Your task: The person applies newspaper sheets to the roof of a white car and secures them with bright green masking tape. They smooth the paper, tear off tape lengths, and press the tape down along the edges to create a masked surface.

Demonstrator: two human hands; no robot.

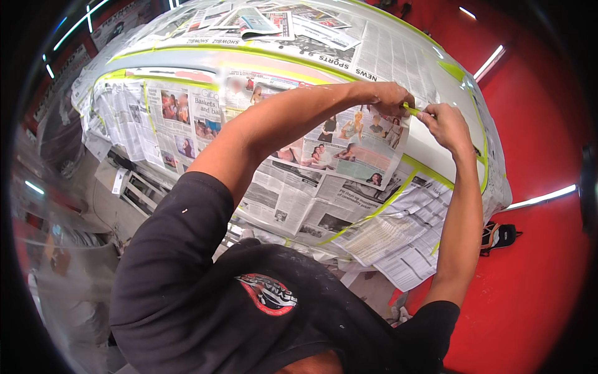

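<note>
A car body is covered in newspaper sheets (268, 193) edged with yellow-green masking tape (411, 110). My left hand (389, 98) is closed at the upper edge of a colour-printed newspaper sheet (321, 146), beside a short end of the tape. Close by on its right, my right hand (450, 128) pinches that same tape between thumb and fingers. The tape spans the small gap between the hands. Below my right hand lies a bare white painted panel (430, 149). My left forearm hides part of the sheet.
More newspapers (261, 23) lie loose over the far top of the car. Taped paper pages (405, 230) hang at its lower right. A red wall (536, 268) rises on the right, with a dark cap (507, 235) near it. A plastic-like sheet (75, 299) hangs at left.
</note>
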